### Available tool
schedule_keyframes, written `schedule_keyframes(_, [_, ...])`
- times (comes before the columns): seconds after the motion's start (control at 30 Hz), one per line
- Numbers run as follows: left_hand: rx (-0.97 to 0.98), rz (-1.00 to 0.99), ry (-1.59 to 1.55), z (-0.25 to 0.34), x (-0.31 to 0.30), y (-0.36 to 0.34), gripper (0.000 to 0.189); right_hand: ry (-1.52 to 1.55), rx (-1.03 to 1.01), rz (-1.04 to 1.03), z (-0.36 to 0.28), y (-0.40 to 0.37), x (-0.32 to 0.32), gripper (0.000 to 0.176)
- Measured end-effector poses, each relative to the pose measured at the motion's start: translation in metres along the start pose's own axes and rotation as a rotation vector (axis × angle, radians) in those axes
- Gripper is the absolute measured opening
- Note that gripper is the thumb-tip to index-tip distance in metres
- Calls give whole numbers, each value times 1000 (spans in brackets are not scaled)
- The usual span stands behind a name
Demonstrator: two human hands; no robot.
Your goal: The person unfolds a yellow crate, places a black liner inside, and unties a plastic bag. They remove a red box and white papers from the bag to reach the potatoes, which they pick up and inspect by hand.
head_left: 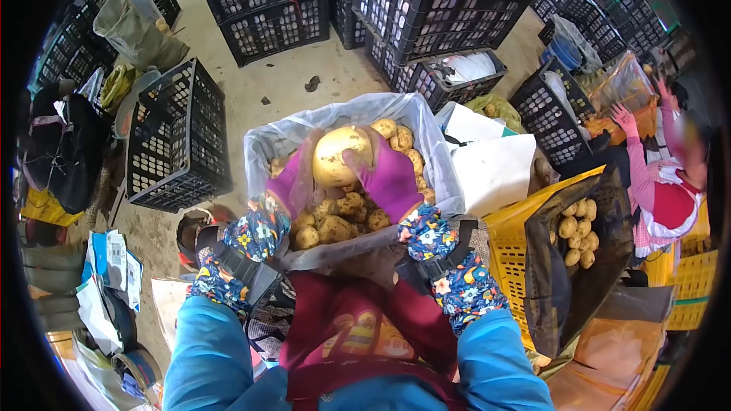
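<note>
A large, pale yellow potato (335, 158) is gripped between my two gloved hands, above a crate lined with clear plastic film (278, 123). My left hand (295, 176), in a purple and grey glove, closes on the potato's left side. On its right side, my right hand (384, 175) presses with the thumb across the front. Beneath and around them, many smaller, dirt-specked potatoes (333, 230) fill the crate. The lower side of the large potato is partly hidden by the hands and the pile.
A black plastic crate (183, 133) stands to the left. On the right are white sheets (493, 171) and a yellow crate (509, 251) with a dark liner holding potatoes (577, 232). Stacked black crates (449, 19) stand ahead. Another person's gloved hand (626, 120) is raised at far right.
</note>
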State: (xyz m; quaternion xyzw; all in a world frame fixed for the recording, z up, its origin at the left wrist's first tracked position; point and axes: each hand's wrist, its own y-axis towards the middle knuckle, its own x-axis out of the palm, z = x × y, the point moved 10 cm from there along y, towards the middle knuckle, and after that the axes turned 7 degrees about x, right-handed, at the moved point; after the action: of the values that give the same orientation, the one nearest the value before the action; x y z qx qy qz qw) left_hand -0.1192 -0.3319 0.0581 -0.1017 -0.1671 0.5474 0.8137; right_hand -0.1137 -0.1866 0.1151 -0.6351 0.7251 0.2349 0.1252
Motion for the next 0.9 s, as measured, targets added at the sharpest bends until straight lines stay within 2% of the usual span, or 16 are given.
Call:
schedule_keyframes(0.17, [24, -179, -132, -1, 21, 1, 74, -242, 224, -31, 38, 16, -8, 40])
schedule_keyframes(0.23, [49, -116, -223, -5, -6, -1, 70, -134, 24, 105, 26, 13, -10, 43])
schedule_keyframes(0.3, [55, -133, -310, -16, -13, 14, 67, -26, -11, 136, 29, 10, -13, 46])
schedule_keyframes(0.33, [58, -144, -306, -19, -9, 20, 67, 44, 54, 97, 35, 13, -12, 45])
schedule_keyframes(0.37, [64, -138, -267, -22, -6, 24, 67, -43, 126, 102, 32, 13, -18, 44])
schedule_keyframes(0.4, [78, -128, -224, -23, -6, 28, 68, 68, 173, 104, 44, 15, -12, 46])
schedule_keyframes(0.43, [98, -119, -184, -24, -4, 32, 68, 17, 142, 81, 54, 19, 2, 49])
schedule_keyframes(0.47, [116, -106, -146, -24, -4, 34, 68, -89, 167, 62, 26, 9, -16, 42])
schedule_keyframes(0.5, [129, -95, -109, -24, -4, 36, 69, -12, 129, 162, 28, 5, -17, 40])
schedule_keyframes(0.53, [144, -84, -75, -24, -3, 35, 69, 30, 141, 164, 34, 8, -16, 39])
schedule_keyframes(0.6, [173, -71, -14, -24, -6, 32, 70, 3, 267, 186, 46, 11, -22, 37])
schedule_keyframes(0.7, [285, -125, 30, -7, 3, 26, 67, 622, 360, 129, 77, 16, 1, 45])
schedule_keyframes(0.73, [261, -90, -80, -7, 13, 22, 65, 604, 380, 171, 76, 8, 4, 48])
schedule_keyframes(0.8, [312, -116, -70, 14, 47, 13, 72, 669, 458, 204, 69, -6, 3, 55])
schedule_keyframes(0.83, [384, -175, 56, 27, 63, 8, 81, 758, 516, 204, 73, -10, 0, 60])
schedule_keyframes(0.9, [473, -340, 183, 26, 75, -7, 97, 1169, 691, 103, 88, -18, -13, 70])
